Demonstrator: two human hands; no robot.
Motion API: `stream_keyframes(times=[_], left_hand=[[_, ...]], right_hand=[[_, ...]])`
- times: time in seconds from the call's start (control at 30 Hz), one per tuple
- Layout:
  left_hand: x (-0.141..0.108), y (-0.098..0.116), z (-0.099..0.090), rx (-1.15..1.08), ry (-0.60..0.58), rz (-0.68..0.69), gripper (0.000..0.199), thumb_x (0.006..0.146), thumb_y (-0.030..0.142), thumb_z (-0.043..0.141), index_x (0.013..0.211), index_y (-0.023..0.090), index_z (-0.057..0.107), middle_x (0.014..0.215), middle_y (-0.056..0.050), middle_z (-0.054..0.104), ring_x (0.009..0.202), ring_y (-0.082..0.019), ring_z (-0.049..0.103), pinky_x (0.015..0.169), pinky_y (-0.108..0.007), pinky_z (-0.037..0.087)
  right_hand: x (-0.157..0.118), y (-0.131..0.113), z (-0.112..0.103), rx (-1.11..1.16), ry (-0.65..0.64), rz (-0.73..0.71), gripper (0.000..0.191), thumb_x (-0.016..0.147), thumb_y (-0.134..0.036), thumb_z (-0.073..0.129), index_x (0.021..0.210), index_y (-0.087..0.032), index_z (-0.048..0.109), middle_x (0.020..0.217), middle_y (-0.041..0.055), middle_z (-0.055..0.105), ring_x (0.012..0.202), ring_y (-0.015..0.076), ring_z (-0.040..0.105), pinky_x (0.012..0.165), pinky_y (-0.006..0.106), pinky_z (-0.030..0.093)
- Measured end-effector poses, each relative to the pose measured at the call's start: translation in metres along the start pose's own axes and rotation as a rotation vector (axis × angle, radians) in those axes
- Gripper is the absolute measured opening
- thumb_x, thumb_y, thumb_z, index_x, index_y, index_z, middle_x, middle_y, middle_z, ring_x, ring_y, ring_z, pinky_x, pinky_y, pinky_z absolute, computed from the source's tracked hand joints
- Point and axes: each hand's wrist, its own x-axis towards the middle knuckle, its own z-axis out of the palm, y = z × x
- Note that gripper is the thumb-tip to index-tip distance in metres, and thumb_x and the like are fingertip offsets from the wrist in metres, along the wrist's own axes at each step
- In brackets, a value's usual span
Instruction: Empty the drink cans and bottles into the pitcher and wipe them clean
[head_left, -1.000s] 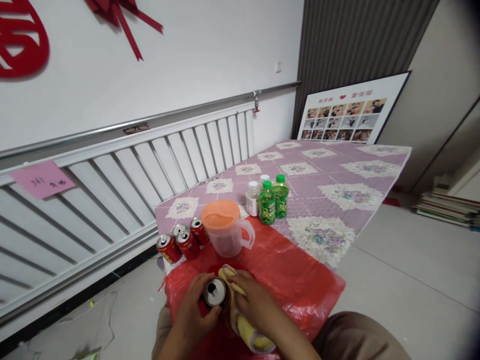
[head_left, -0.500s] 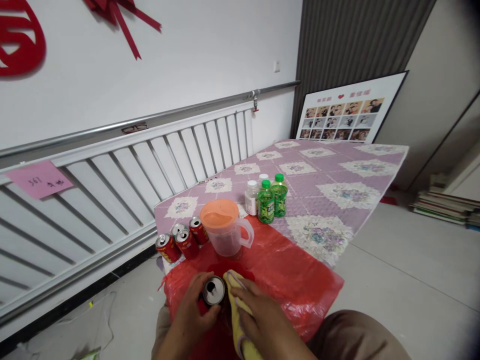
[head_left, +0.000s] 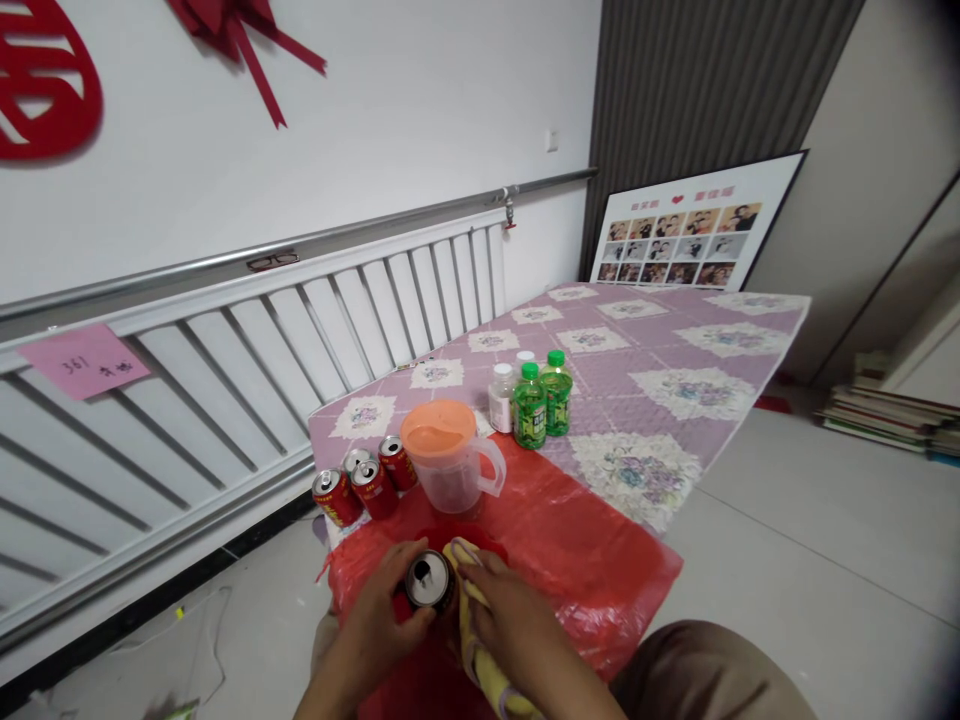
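Note:
My left hand [head_left: 382,615] is wrapped round an opened drink can [head_left: 430,580], which stands upright with its silver top facing up. My right hand [head_left: 514,615] grips a folded yellow cloth [head_left: 480,640] with a pale purple edge, close against the can's right side. Beneath both hands lies a red basin [head_left: 491,548], mostly hidden by them, on a red plastic sheet [head_left: 570,530]. Just beyond stands a clear pitcher [head_left: 450,485] with an orange lid. Several red cans [head_left: 373,490] are grouped to its left.
Two green-capped bottles [head_left: 531,410] and two white-capped clear bottles [head_left: 501,400] stand behind the pitcher on a purple floral tablecloth [head_left: 592,340]. A white radiator [head_left: 300,350] runs along the left wall. My knee [head_left: 712,675] is at the lower right.
My right hand and the cloth have shifted slightly left at the can's side, and the cloth's lower end now points more to the right. The camera view has moved slightly.

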Motion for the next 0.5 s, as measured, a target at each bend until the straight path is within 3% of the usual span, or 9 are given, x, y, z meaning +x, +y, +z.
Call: stream_keyframes(times=[0.2, 0.33, 0.43, 0.5], left_hand=[[-0.002, -0.006, -0.001, -0.046, -0.028, -0.037, 0.080, 0.069, 0.011, 0.060, 0.146, 0.021, 0.037, 0.143, -0.012, 0.055, 0.132, -0.029, 0.052, 0.111, -0.049, 0.044], [-0.008, -0.005, 0.014, 0.037, 0.137, -0.036, 0.078, 0.070, 0.026, 0.071, 0.140, 0.016, 0.041, 0.146, -0.018, 0.049, 0.134, -0.035, 0.048, 0.110, -0.055, 0.042], [-0.011, 0.003, 0.025, 0.121, 0.301, -0.077, 0.070, 0.067, 0.029, 0.075, 0.130, 0.014, 0.049, 0.132, -0.019, 0.058, 0.122, -0.037, 0.057, 0.103, -0.059, 0.047], [-0.011, 0.009, 0.028, 0.142, 0.344, -0.090, 0.059, 0.066, 0.028, 0.075, 0.120, 0.015, 0.056, 0.120, -0.016, 0.064, 0.112, -0.035, 0.062, 0.097, -0.057, 0.051]], right_hand=[[0.001, 0.002, 0.005, -0.071, -0.001, 0.034, 0.066, 0.078, -0.007, 0.045, 0.140, -0.023, 0.053, 0.147, 0.0090, 0.053, 0.132, 0.0234, 0.052, 0.109, 0.035, 0.041], [0.003, 0.006, 0.009, -0.080, 0.013, 0.015, 0.063, 0.081, -0.009, 0.044, 0.143, -0.023, 0.051, 0.148, 0.0084, 0.052, 0.133, 0.0224, 0.051, 0.110, 0.034, 0.041], [0.003, 0.007, 0.010, -0.073, 0.018, 0.014, 0.061, 0.083, -0.011, 0.043, 0.143, -0.022, 0.050, 0.149, 0.0088, 0.051, 0.134, 0.0227, 0.050, 0.110, 0.035, 0.041], [0.002, 0.007, 0.010, -0.059, 0.018, 0.013, 0.060, 0.083, -0.012, 0.043, 0.142, -0.023, 0.052, 0.149, 0.0082, 0.050, 0.134, 0.0227, 0.050, 0.111, 0.036, 0.041]])
